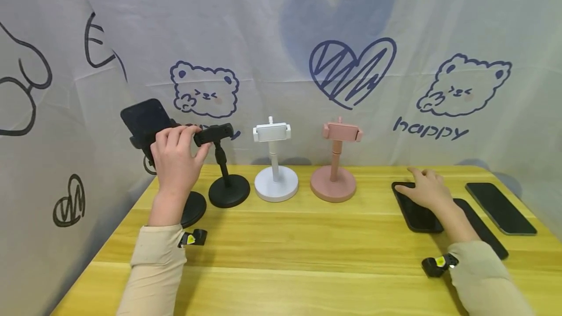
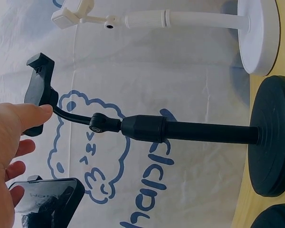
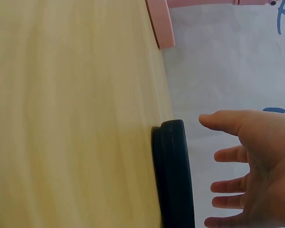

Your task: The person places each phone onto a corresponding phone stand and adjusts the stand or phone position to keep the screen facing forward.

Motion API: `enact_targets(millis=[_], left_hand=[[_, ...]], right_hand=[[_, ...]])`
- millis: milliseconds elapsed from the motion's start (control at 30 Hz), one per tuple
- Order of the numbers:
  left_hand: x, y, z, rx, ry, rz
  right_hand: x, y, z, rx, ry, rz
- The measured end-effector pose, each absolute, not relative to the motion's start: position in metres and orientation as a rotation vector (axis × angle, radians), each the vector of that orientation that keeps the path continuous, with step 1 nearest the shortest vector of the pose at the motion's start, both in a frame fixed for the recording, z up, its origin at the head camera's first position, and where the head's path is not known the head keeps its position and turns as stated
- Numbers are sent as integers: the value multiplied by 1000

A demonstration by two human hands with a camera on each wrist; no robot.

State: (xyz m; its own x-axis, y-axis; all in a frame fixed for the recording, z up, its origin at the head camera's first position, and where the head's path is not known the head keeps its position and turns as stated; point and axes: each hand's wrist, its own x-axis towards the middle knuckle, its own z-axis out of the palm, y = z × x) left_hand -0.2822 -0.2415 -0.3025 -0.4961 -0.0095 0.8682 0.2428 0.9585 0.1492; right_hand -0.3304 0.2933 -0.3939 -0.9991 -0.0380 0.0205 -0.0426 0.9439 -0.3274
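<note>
My left hand point(image 1: 177, 155) pinches the left end of a black phone stand's clamp point(image 1: 213, 134) between thumb and forefinger. In the left wrist view the thumb lies on the lower end of that clamp point(image 2: 39, 90), and the other fingers are loosely bent below it. Left of it, a second black stand carries a phone point(image 1: 147, 117); the hand hides part of this stand. On the right, my right hand point(image 1: 428, 189) hovers over a black phone point(image 1: 417, 213) lying on the table. The right wrist view shows its fingers spread and apart from the phone point(image 3: 175, 175).
A white phone stand point(image 1: 275, 184) and a pink phone stand point(image 1: 333, 184) stand mid-table near the back edge. Two more dark phones, one near the forearm point(image 1: 483, 230) and one farther right point(image 1: 500, 208), lie on the wooden table point(image 1: 307, 257). A printed curtain point(image 1: 272, 38) hangs behind.
</note>
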Motion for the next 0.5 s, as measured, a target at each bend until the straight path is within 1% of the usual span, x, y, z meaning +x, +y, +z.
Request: enact_targets(millis=[200,500], left_hand=[[-284,-240,-304,-167,-2061,-308],[-284,-242,-305,-157,-2075,-317]], right_hand=[[-333,292,-397,-16,-3130,521],[-334,278,-399,-121,-3158,474]])
